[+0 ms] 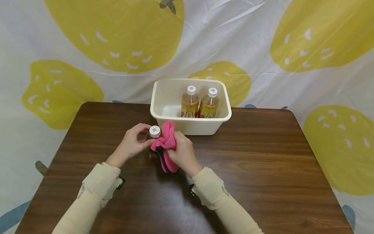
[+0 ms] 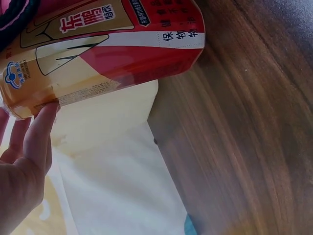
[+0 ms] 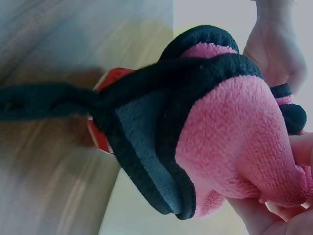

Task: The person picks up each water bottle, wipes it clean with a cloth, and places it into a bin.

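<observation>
A bottled drink [image 2: 122, 58] with a red and yellow label and a white cap stands on the table, in front of the bin. My left hand [image 1: 131, 142] holds it near the top, thumb on the near side and fingers round the far side. My right hand [image 1: 184, 153] grips a bunched pink cloth [image 1: 168, 136] with black edging and presses it against the bottle's right side. In the right wrist view, the fuzzy cloth [image 3: 230, 142] hides most of the bottle, and a black strap hangs from it. In the head view, only the bottle's cap [image 1: 155, 131] shows clearly.
Just behind the hands is a cream plastic bin [image 1: 187, 126]. Two similar bottles stand in its right half, a left one [image 1: 190, 105] and a right one [image 1: 209, 105]. The dark wooden table [image 1: 263, 162] backs onto a lemon-print curtain [image 1: 228, 39].
</observation>
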`<state>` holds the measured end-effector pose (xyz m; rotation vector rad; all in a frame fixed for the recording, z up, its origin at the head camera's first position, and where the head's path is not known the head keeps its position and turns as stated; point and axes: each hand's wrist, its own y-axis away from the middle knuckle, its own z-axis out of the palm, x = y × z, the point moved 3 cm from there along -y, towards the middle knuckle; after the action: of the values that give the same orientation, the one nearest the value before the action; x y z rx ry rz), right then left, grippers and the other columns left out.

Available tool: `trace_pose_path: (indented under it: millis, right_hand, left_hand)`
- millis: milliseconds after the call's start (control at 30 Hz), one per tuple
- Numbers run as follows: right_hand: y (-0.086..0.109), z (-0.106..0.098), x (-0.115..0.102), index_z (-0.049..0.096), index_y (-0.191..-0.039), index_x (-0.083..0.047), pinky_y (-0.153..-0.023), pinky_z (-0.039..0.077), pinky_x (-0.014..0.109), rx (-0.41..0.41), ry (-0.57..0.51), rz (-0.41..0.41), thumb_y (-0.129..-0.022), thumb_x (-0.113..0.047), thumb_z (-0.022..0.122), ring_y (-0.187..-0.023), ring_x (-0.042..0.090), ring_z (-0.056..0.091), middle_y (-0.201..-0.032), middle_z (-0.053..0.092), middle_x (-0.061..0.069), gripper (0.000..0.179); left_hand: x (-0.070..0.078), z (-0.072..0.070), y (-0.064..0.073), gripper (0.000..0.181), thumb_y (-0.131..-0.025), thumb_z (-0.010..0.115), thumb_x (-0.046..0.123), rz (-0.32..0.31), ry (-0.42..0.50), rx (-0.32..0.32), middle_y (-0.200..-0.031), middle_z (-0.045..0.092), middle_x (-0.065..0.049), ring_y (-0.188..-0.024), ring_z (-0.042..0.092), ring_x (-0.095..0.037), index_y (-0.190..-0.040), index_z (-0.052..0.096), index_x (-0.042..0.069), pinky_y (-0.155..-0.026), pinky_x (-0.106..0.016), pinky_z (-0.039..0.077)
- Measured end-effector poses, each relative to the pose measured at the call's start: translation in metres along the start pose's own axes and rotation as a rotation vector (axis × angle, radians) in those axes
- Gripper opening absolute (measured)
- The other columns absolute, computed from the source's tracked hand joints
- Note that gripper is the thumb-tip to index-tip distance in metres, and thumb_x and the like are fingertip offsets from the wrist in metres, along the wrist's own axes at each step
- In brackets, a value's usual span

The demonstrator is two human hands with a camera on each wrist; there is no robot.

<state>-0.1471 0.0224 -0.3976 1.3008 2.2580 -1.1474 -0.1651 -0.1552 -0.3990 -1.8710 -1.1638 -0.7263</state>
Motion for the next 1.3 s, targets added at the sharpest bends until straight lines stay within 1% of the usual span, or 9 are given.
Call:
trace_pose_path:
  millis: [200, 367, 433, 600, 700, 867, 1067, 1167, 1300]
  right_hand:
    - [0.006, 0.002, 0.006, 0.056, -0.083, -0.002, -0.063, 0.049, 0.035, 0.022, -0.034, 0.030, -0.067, -0.006, 0.073, -0.069, 0.023, 0.058, -0.077, 0.058, 0.009, 0.024]
    - [0.014, 0.008, 0.015, 0.057, -0.083, -0.003, -0.064, 0.049, 0.037, 0.027, -0.034, 0.059, -0.067, -0.009, 0.075, -0.070, 0.024, 0.060, -0.076, 0.060, 0.008, 0.025]
    - [0.020, 0.015, 0.022, 0.057, -0.083, -0.005, -0.063, 0.049, 0.037, 0.003, -0.018, 0.093, -0.066, -0.009, 0.075, -0.070, 0.025, 0.061, -0.076, 0.061, 0.008, 0.025]
    - [0.041, 0.040, 0.044, 0.055, -0.079, -0.008, -0.062, 0.050, 0.035, -0.128, 0.050, 0.189, -0.065, -0.007, 0.072, -0.071, 0.024, 0.062, -0.076, 0.062, 0.006, 0.022]
    - [0.046, 0.045, 0.049, 0.054, -0.079, -0.007, -0.061, 0.050, 0.036, -0.141, 0.050, 0.202, -0.064, -0.006, 0.072, -0.069, 0.025, 0.061, -0.076, 0.061, 0.006, 0.023]
    - [0.041, 0.038, 0.043, 0.053, -0.076, -0.007, -0.059, 0.049, 0.035, -0.106, 0.051, 0.171, -0.066, -0.007, 0.073, -0.066, 0.023, 0.058, -0.072, 0.058, 0.005, 0.022]
    - [0.019, 0.011, 0.017, 0.058, -0.078, -0.006, -0.059, 0.048, 0.033, 0.009, 0.018, 0.068, -0.069, -0.014, 0.076, -0.066, 0.020, 0.057, -0.074, 0.057, 0.005, 0.022]
    - [0.006, 0.000, 0.003, 0.059, -0.081, -0.006, -0.055, 0.045, 0.031, -0.003, 0.022, 0.043, -0.069, -0.015, 0.075, -0.063, 0.019, 0.052, -0.073, 0.053, 0.004, 0.022]
    - [-0.006, -0.008, -0.009, 0.061, -0.087, -0.006, -0.052, 0.044, 0.028, -0.062, 0.064, 0.037, -0.071, -0.019, 0.074, -0.060, 0.017, 0.049, -0.074, 0.050, 0.003, 0.024]
  left_hand:
    - [0.000, 0.001, 0.000, 0.033, -0.072, 0.073, 0.001, -0.040, 0.015, -0.006, -0.098, 0.059, -0.017, -0.091, 0.059, -0.033, -0.102, 0.059, -0.005, -0.073, -0.040, 0.053]
    - [-0.001, 0.003, 0.000, 0.033, -0.071, 0.073, 0.001, -0.042, 0.020, -0.001, -0.096, 0.059, -0.017, -0.091, 0.059, -0.034, -0.101, 0.059, -0.005, -0.074, -0.042, 0.052]
    - [-0.002, 0.004, 0.000, 0.033, -0.072, 0.073, 0.002, -0.046, 0.016, -0.002, -0.096, 0.059, -0.016, -0.091, 0.059, -0.033, -0.101, 0.059, -0.004, -0.074, -0.041, 0.052]
    - [-0.002, 0.005, 0.002, 0.033, -0.072, 0.074, 0.004, -0.064, 0.028, -0.008, -0.096, 0.059, -0.017, -0.091, 0.059, -0.033, -0.101, 0.060, -0.004, -0.074, -0.041, 0.053]
    - [-0.001, 0.005, 0.002, 0.033, -0.073, 0.073, 0.004, -0.067, 0.034, -0.008, -0.097, 0.059, -0.017, -0.092, 0.059, -0.033, -0.102, 0.059, -0.005, -0.074, -0.041, 0.052]
    - [0.001, 0.005, 0.000, 0.032, -0.073, 0.072, 0.000, -0.056, 0.030, 0.004, -0.098, 0.058, -0.020, -0.092, 0.058, -0.035, -0.102, 0.058, -0.008, -0.074, -0.044, 0.052]
    - [0.001, 0.004, 0.000, 0.032, -0.073, 0.072, -0.002, -0.039, 0.035, 0.014, -0.097, 0.058, -0.021, -0.091, 0.058, -0.037, -0.101, 0.058, -0.008, -0.072, -0.046, 0.052]
    - [0.001, 0.002, 0.002, 0.032, -0.073, 0.073, 0.001, -0.042, 0.044, 0.013, -0.097, 0.058, -0.019, -0.090, 0.058, -0.035, -0.101, 0.059, -0.006, -0.072, -0.044, 0.052]
    - [0.002, 0.001, 0.003, 0.031, -0.073, 0.072, 0.000, -0.024, 0.056, 0.012, -0.097, 0.059, -0.018, -0.090, 0.059, -0.031, -0.101, 0.060, -0.005, -0.073, -0.042, 0.053]
